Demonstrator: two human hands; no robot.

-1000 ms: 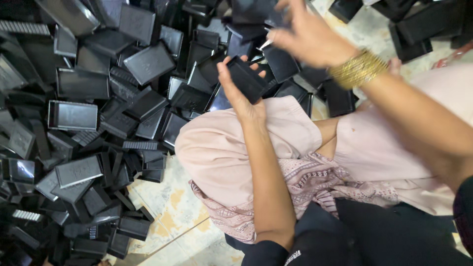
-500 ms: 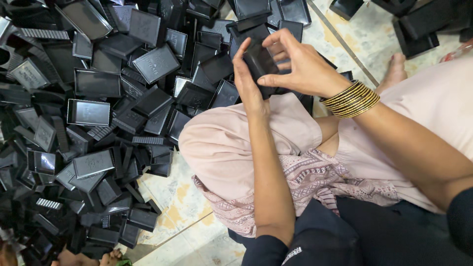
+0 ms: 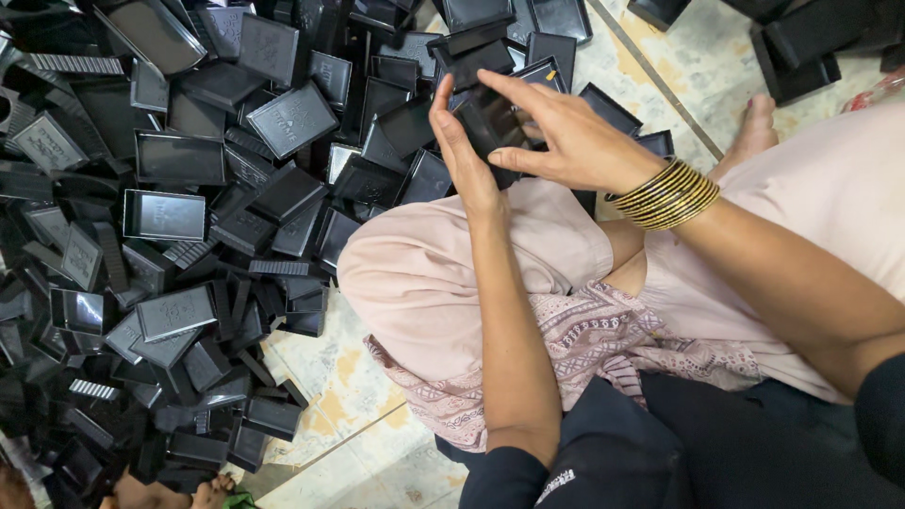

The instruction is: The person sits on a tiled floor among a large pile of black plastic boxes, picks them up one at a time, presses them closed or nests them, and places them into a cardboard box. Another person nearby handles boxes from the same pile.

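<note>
Hands: both raised over the bent knee, brought together around one small black tray (image 3: pixel 490 127).
Left hand (image 3: pixel 462 151): palm upright behind the tray's left edge, fingers straight up, thumb side pressed to the piece; clamped on the tray from the left.
Right hand (image 3: pixel 566 141): reaching in from the right, fingers (image 3: pixel 509 90) laid across the tray's top, thumb (image 3: pixel 528 162) under its lower edge; closed on the same tray.
Tray: held upright between both palms, glossy dark face partly showing between the fingers, above the knee and in front of the heap.
Bangles (image 3: pixel 667 193): stack of gold rings on the right wrist, just behind the hand.
Knee (image 3: pixel 424 273): covered in pale pink cloth, directly under the left forearm.
Patterned cloth (image 3: pixel 566 349): pink and white print, draped over the lap below the knee.
Dark sleeves (image 3: pixel 603 452): black fabric at the bottom edge, covering both upper arms.
Heap of trays (image 3: pixel 179 207): many black rectangular trays and lids, piled loose over the left half of the floor, some face up, some tilted, some on edge.
More trays (image 3: pixel 801 42): smaller dark cluster at the top right corner, apart from the main heap.
Foot (image 3: pixel 754 132): bare, on the floor right of the hands.
Floor (image 3: pixel 679 85): pale speckled tiles with thin joints, showing between heap and legs.
</note>
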